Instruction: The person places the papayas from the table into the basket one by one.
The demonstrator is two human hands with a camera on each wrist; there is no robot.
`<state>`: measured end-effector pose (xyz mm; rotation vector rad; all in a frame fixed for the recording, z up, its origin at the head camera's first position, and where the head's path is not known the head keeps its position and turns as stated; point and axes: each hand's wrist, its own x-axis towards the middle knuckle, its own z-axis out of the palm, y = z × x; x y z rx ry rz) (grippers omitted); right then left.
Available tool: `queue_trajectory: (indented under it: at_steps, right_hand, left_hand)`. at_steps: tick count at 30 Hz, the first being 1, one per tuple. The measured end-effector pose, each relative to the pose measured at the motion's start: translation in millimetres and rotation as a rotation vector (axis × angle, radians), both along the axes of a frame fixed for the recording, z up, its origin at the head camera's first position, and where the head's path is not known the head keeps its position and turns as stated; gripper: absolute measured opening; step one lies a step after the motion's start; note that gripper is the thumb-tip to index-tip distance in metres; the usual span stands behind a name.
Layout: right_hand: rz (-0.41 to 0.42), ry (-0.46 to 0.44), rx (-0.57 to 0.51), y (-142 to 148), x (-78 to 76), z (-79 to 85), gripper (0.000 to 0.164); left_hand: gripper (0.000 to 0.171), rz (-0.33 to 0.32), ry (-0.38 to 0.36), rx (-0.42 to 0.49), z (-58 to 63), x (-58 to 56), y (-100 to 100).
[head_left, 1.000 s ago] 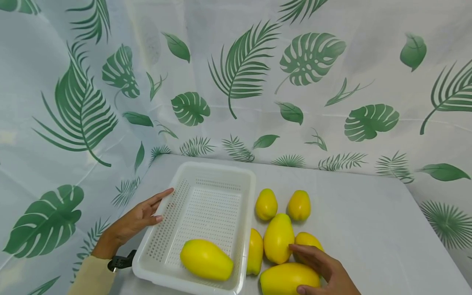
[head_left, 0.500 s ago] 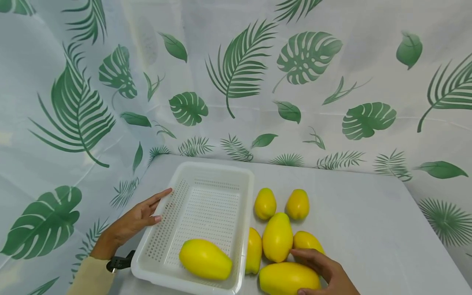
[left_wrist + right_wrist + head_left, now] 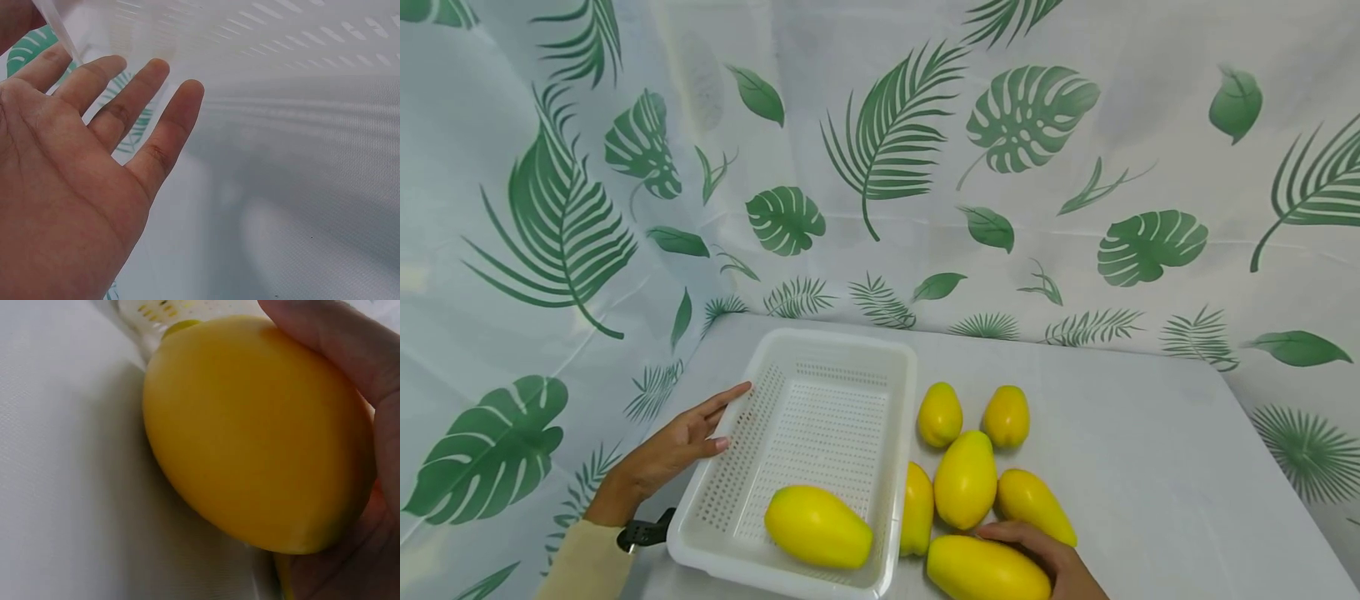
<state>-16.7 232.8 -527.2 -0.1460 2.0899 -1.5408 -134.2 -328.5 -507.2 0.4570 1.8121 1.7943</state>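
Left hand (image 3: 681,446) lies spread against a white basket (image 3: 820,425), right hand (image 3: 1041,550) gripping a smooth, oblong yellow fruit (image 3: 985,568).

Did a quick headcount: seven yellow fruits (image 3: 966,482) altogether. One's in the basket (image 3: 822,433), the other six are on the worktop (image 3: 1150,450). Those six go two at the far end, one in the middle, one just beside the basket, one over to the right, and one at the front by the right hand (image 3: 1041,558). Only one basket, btw. Hands come to two, counting the left hand (image 3: 681,442). Also one dark strap (image 3: 643,532) and one pale sleeve (image 3: 589,560) showing. Green printed leaves (image 3: 1030,117)? Over twenty, some cut off, so no exact number from me lol.
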Motion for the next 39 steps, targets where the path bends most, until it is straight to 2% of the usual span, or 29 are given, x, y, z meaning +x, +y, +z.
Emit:
queue_trajectory:
  at_steps: [3,7,18,24,30,34,39]
  right_hand:
    - [0.035,0.033,-0.035,-1.1,1.7,-4.6,0.062]
    - [0.086,0.123,-0.061,-2.0,4.3,-11.1,0.063]
    - [0.112,0.159,-0.08,-2.7,4.9,-16.9,0.062]
    - [0.116,0.099,-0.083,-2.1,4.5,-6.9,0.062]
    - [0.08,0.008,-0.088,0.2,3.9,9.2,0.061]
    - [0.057,0.038,-0.082,2.7,3.0,17.5,0.064]
    - [0.038,0.179,-0.049,6.1,0.9,26.6,0.07]
  left_hand:
    - [0.078,0.006,-0.005,-0.001,1.2,0.9,0.5]
    - [0.078,0.006,-0.001,-0.002,1.6,1.4,0.8]
    - [0.077,0.008,0.002,-0.009,1.5,0.4,1.5]
    - [0.077,0.01,-0.004,-0.004,3.6,0.8,2.4]
    - [0.077,0.016,-0.014,-0.012,3.7,1.5,2.3]
    - [0.077,0.014,-0.015,-0.007,3.8,2.0,1.7]
    - [0.078,0.013,-0.009,-0.003,3.4,1.9,0.9]
